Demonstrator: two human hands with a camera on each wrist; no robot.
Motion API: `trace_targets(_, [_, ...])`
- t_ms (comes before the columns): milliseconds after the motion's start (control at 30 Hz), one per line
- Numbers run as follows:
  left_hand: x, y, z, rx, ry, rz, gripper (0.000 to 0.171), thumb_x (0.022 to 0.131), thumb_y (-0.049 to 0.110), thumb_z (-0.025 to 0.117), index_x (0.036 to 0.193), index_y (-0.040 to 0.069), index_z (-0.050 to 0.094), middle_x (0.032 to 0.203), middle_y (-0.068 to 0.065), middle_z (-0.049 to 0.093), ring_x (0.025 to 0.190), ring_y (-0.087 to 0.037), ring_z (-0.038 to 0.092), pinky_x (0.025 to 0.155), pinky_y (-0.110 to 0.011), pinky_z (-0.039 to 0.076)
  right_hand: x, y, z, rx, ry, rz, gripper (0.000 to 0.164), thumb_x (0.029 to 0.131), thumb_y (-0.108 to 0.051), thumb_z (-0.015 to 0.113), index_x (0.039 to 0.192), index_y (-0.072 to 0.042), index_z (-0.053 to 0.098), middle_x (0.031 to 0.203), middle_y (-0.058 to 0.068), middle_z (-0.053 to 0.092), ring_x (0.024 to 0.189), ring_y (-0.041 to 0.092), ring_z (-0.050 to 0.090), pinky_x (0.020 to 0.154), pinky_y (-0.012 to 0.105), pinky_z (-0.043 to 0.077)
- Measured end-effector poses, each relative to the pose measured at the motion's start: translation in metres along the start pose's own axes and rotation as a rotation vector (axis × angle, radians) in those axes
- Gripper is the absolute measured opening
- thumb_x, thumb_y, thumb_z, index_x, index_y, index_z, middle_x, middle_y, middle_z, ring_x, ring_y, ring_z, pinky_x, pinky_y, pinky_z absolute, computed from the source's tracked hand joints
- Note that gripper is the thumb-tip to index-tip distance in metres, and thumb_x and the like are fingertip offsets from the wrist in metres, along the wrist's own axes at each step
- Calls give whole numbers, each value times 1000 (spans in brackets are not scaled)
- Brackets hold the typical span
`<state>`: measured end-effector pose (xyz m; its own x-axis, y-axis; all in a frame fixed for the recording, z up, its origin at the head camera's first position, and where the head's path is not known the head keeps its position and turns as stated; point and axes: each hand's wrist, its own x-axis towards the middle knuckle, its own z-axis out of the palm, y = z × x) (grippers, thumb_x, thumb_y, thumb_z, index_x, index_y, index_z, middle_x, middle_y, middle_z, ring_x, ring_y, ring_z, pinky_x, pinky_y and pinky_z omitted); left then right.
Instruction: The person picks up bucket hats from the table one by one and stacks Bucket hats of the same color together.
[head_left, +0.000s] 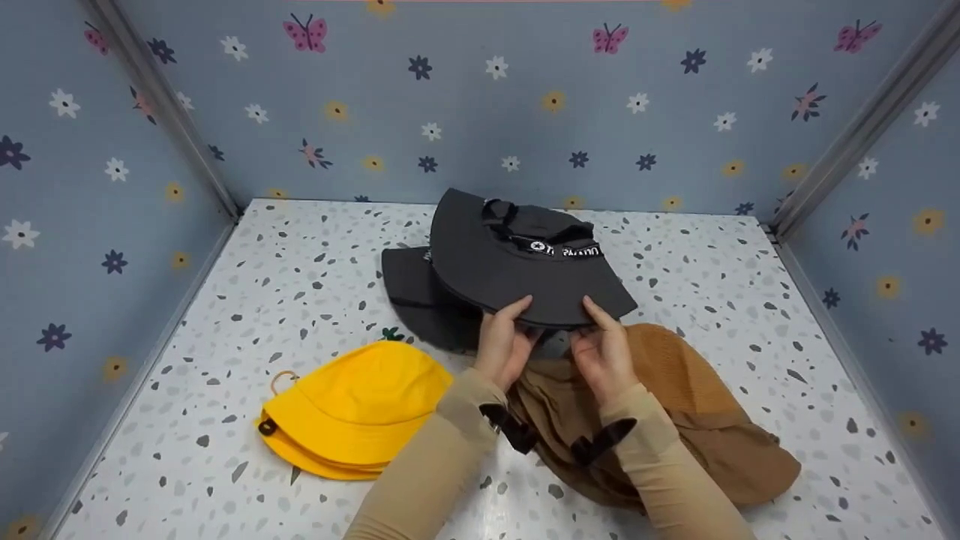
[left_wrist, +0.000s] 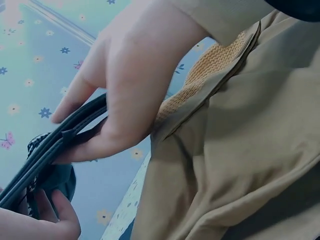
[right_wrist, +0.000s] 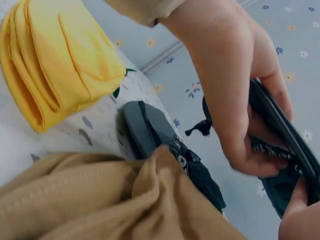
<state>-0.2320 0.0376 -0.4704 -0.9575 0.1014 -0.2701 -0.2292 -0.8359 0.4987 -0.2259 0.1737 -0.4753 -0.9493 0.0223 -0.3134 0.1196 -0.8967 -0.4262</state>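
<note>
My left hand [head_left: 506, 349] and right hand [head_left: 604, 352] both pinch the near brim of a dark grey sun hat [head_left: 502, 277], thumbs on top and fingers underneath. The hat is raised and tilted, its brim facing me, with a white-lettered black band [head_left: 581, 251] around the crown. In the left wrist view, the doubled brim edge [left_wrist: 75, 122] passes between thumb and fingers of the left hand [left_wrist: 137, 75]. The right wrist view has the right hand [right_wrist: 225, 85] gripping the same brim. A second dark grey hat [head_left: 412, 277] lies partly hidden behind the held one.
Folded yellow bucket hats [head_left: 367, 412] lie to the left, with a thin loop at one side. Brown hats [head_left: 742, 450], one with a tan textured crown [head_left: 675, 367], sit at the right under my forearms. Flower-patterned walls [head_left: 480, 97] enclose the speckled table [head_left: 300, 285] on three sides.
</note>
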Motion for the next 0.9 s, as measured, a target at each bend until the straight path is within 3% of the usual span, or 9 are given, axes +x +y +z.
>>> trace_targets(233, [-3,-8,0,53,-52,27,66,100,-4,48,156,18,21,159,-13,31,146,-31,34,116,-43,38,-4,10,5,-30,-12,-27,27,100,0,49,126,-8,51,105,4,73,97,14,71,87,28,57])
trace_targets(533, [-5,-11,1,78,-131,59,57,103,-2,43,155,11,25,159,-12,31,149,-26,29,121,-39,29,-8,17,11,-78,-45,-5,22,100,7,45,119,0,54,104,12,71,95,19,71,82,32,60])
trace_targets(633, [-6,-8,0,92,-133,14,52,104,4,45,153,8,30,158,-12,34,147,-26,32,120,-40,30,-9,15,12,-101,-66,-8,28,101,7,44,127,-1,49,105,11,71,96,20,72,82,32,60])
trace_targets(733, [-5,-3,-3,119,-152,-72,49,106,18,45,153,6,32,158,-12,35,147,-25,33,121,-43,29,-10,12,11,-124,-81,-11,35,101,6,43,135,-3,44,107,11,72,97,20,72,84,31,59])
trace_targets(900, [-3,6,-10,120,-180,-184,55,107,33,41,154,7,29,159,-12,34,147,-25,33,122,-43,27,-10,6,8,-116,-64,-13,34,100,7,45,132,-4,46,105,10,72,95,20,73,82,31,60])
